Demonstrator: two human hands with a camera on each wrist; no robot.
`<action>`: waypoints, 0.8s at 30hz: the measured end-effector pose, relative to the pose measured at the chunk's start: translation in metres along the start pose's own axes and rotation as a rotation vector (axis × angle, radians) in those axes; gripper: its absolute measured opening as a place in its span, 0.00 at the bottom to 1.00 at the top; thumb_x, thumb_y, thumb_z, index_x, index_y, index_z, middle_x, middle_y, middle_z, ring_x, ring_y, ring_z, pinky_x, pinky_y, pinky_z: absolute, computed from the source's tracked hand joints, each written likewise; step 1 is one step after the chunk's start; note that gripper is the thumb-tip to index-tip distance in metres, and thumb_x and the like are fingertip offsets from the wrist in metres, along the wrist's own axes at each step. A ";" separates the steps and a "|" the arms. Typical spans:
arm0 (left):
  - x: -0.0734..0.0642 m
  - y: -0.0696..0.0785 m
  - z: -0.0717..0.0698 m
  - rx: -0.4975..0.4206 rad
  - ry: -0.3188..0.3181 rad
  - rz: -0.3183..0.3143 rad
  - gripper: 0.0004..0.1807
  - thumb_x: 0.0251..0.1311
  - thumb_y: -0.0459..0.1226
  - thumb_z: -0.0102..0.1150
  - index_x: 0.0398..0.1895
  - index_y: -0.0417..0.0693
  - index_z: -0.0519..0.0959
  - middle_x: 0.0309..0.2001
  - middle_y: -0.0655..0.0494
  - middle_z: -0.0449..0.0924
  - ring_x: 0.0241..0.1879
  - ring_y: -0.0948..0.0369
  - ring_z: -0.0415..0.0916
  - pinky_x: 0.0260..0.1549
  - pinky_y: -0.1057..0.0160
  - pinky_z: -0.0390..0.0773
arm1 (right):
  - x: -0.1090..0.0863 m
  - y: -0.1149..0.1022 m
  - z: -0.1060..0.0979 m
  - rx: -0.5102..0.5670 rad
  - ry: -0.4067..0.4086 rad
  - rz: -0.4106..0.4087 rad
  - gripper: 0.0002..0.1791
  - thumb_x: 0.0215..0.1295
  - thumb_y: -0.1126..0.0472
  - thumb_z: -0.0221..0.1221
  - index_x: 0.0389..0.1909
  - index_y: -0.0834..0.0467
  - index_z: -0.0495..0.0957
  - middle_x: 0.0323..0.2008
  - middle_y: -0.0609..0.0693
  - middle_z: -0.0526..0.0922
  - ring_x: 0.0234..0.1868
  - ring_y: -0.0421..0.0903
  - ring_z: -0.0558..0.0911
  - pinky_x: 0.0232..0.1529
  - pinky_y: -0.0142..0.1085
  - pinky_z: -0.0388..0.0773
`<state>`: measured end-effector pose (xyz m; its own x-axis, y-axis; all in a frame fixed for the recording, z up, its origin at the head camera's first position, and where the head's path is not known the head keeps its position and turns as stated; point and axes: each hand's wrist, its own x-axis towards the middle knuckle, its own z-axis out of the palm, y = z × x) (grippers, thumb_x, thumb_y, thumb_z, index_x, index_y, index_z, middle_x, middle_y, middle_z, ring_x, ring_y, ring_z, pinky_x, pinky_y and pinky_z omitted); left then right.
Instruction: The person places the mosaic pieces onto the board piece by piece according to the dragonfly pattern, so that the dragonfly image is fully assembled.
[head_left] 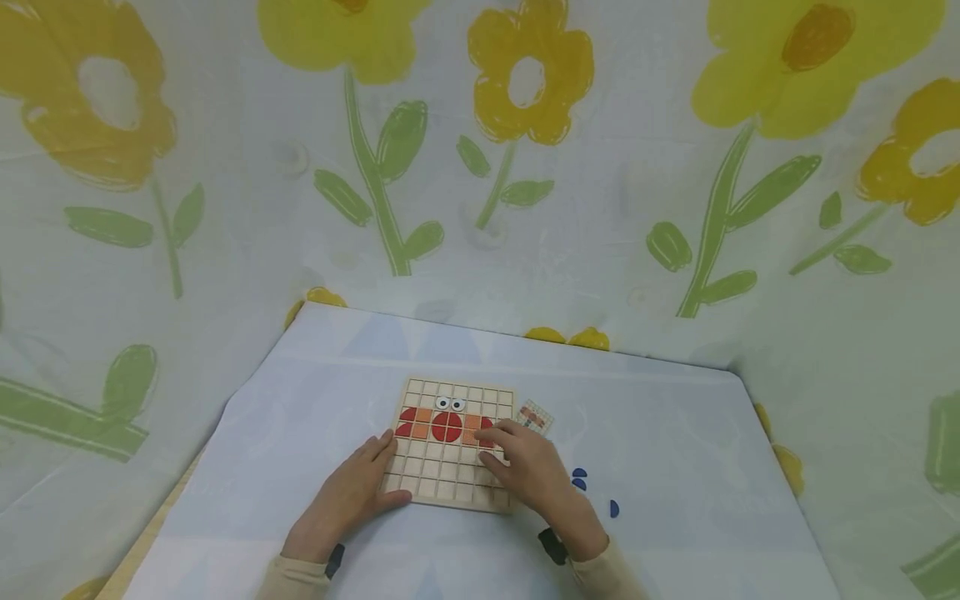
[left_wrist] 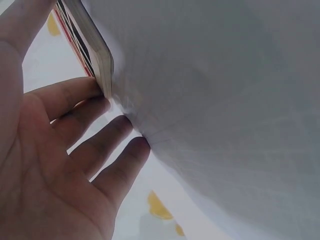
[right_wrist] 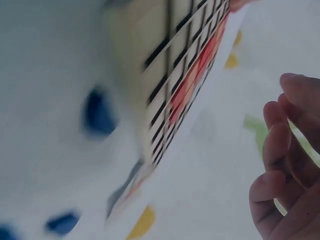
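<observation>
A square wooden grid board (head_left: 450,472) lies on the table, with a crab-like pattern set in its upper rows. The pattern has a red circle (head_left: 447,427) of quarter pieces, orange squares (head_left: 423,423), red end pieces (head_left: 407,422) and two eye pieces (head_left: 450,404). My left hand (head_left: 352,492) rests at the board's left edge, thumb by the near corner; the left wrist view shows fingertips against its side. Over the board's right part hovers my right hand (head_left: 532,467). In the right wrist view its fingers (right_wrist: 275,142) are loosely bent, with no piece visible between them.
A small pattern card (head_left: 536,413) lies beside the board's upper right, partly behind the right hand. Blue half-round pieces (head_left: 580,472) lie right of the board, one of them (head_left: 614,508) farther out. A flowered curtain (head_left: 562,208) surrounds the pale-covered table (head_left: 660,433).
</observation>
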<state>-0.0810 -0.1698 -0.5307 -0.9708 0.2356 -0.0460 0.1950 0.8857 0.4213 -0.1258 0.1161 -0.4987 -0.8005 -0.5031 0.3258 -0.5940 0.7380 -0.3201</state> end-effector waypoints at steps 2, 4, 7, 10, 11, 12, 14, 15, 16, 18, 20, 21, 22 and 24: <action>0.001 0.000 0.001 0.007 -0.005 -0.002 0.52 0.55 0.56 0.72 0.74 0.33 0.64 0.76 0.41 0.60 0.74 0.40 0.58 0.72 0.44 0.63 | -0.016 0.011 -0.008 -0.007 0.029 0.044 0.18 0.59 0.57 0.74 0.51 0.47 0.86 0.40 0.41 0.84 0.31 0.36 0.78 0.29 0.25 0.78; 0.001 0.000 0.002 0.009 -0.011 -0.006 0.52 0.55 0.56 0.72 0.74 0.33 0.64 0.76 0.41 0.59 0.74 0.40 0.58 0.72 0.44 0.63 | -0.031 0.023 -0.015 -0.047 0.054 0.094 0.18 0.57 0.57 0.75 0.49 0.46 0.86 0.39 0.39 0.84 0.28 0.34 0.75 0.26 0.24 0.75; 0.002 -0.001 0.003 0.027 -0.012 -0.008 0.52 0.55 0.57 0.72 0.74 0.33 0.64 0.76 0.41 0.60 0.74 0.41 0.58 0.72 0.44 0.63 | -0.051 0.041 -0.021 -0.122 0.077 0.205 0.18 0.55 0.56 0.76 0.48 0.46 0.86 0.37 0.38 0.83 0.27 0.33 0.73 0.25 0.24 0.73; 0.002 -0.003 0.003 0.050 -0.012 -0.013 0.53 0.55 0.59 0.71 0.74 0.34 0.64 0.76 0.42 0.59 0.74 0.42 0.58 0.72 0.45 0.63 | -0.065 0.058 -0.025 -0.181 0.059 0.341 0.19 0.57 0.56 0.75 0.50 0.47 0.84 0.36 0.39 0.83 0.26 0.33 0.73 0.23 0.26 0.72; 0.002 -0.004 0.004 0.055 -0.011 -0.012 0.53 0.55 0.59 0.71 0.74 0.34 0.64 0.76 0.42 0.60 0.74 0.42 0.58 0.72 0.45 0.63 | -0.069 0.062 -0.026 -0.191 0.045 0.390 0.19 0.58 0.56 0.73 0.51 0.48 0.84 0.35 0.40 0.83 0.25 0.34 0.72 0.23 0.27 0.72; 0.003 -0.004 0.004 0.055 -0.009 -0.010 0.53 0.55 0.59 0.71 0.74 0.34 0.64 0.76 0.42 0.60 0.74 0.41 0.58 0.72 0.45 0.63 | -0.071 0.066 -0.027 -0.199 0.034 0.428 0.19 0.59 0.56 0.73 0.51 0.49 0.84 0.35 0.41 0.84 0.25 0.35 0.72 0.23 0.28 0.71; 0.003 -0.005 0.004 0.056 -0.008 -0.009 0.53 0.54 0.59 0.71 0.74 0.34 0.64 0.76 0.42 0.60 0.74 0.41 0.58 0.72 0.44 0.64 | -0.074 0.073 -0.029 -0.197 0.004 0.494 0.16 0.61 0.56 0.71 0.50 0.51 0.84 0.35 0.43 0.84 0.25 0.37 0.72 0.23 0.31 0.72; 0.003 -0.005 0.004 0.051 -0.007 -0.009 0.53 0.54 0.59 0.71 0.74 0.34 0.64 0.76 0.42 0.60 0.74 0.41 0.58 0.72 0.44 0.64 | -0.075 0.076 -0.030 -0.192 -0.012 0.523 0.15 0.61 0.56 0.70 0.49 0.51 0.85 0.35 0.44 0.84 0.25 0.38 0.73 0.23 0.32 0.73; 0.003 -0.005 0.004 0.047 -0.009 -0.011 0.53 0.54 0.59 0.71 0.74 0.34 0.64 0.76 0.42 0.59 0.74 0.41 0.58 0.72 0.44 0.64 | -0.075 0.078 -0.030 -0.191 -0.030 0.550 0.14 0.61 0.56 0.70 0.47 0.52 0.85 0.34 0.45 0.84 0.26 0.39 0.73 0.24 0.33 0.74; 0.003 -0.005 0.004 0.042 -0.010 -0.011 0.53 0.54 0.59 0.71 0.74 0.34 0.64 0.77 0.42 0.59 0.74 0.41 0.58 0.71 0.44 0.64 | -0.074 0.081 -0.030 -0.192 -0.062 0.586 0.11 0.61 0.56 0.70 0.44 0.53 0.86 0.33 0.46 0.84 0.27 0.40 0.74 0.26 0.34 0.77; 0.002 -0.005 0.005 0.043 -0.013 -0.014 0.53 0.54 0.59 0.71 0.75 0.34 0.64 0.77 0.42 0.58 0.74 0.41 0.58 0.72 0.44 0.64 | -0.073 0.083 -0.029 -0.191 -0.094 0.606 0.10 0.61 0.56 0.70 0.42 0.53 0.87 0.32 0.46 0.84 0.27 0.41 0.75 0.27 0.36 0.78; 0.002 -0.005 0.005 0.041 -0.013 -0.013 0.53 0.55 0.59 0.71 0.74 0.34 0.64 0.77 0.43 0.58 0.74 0.41 0.57 0.72 0.44 0.64 | -0.072 0.083 -0.029 -0.196 -0.109 0.614 0.10 0.60 0.55 0.71 0.41 0.53 0.87 0.31 0.45 0.83 0.27 0.41 0.76 0.28 0.36 0.79; 0.003 -0.005 0.005 0.041 -0.010 -0.009 0.53 0.54 0.59 0.71 0.74 0.34 0.64 0.77 0.42 0.59 0.74 0.41 0.58 0.71 0.44 0.64 | -0.071 0.083 -0.028 -0.199 -0.122 0.621 0.10 0.59 0.55 0.71 0.40 0.53 0.87 0.30 0.45 0.83 0.27 0.41 0.76 0.28 0.37 0.79; 0.003 -0.005 0.005 0.039 -0.007 -0.005 0.53 0.54 0.58 0.72 0.74 0.34 0.64 0.77 0.42 0.59 0.74 0.41 0.58 0.71 0.44 0.64 | -0.070 0.084 -0.026 -0.210 -0.140 0.631 0.10 0.58 0.54 0.72 0.38 0.53 0.87 0.29 0.45 0.83 0.27 0.42 0.76 0.29 0.38 0.81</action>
<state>-0.0841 -0.1711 -0.5376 -0.9708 0.2338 -0.0538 0.1958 0.9017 0.3854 -0.1174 0.2249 -0.5251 -0.9999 0.0102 0.0108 0.0075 0.9739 -0.2267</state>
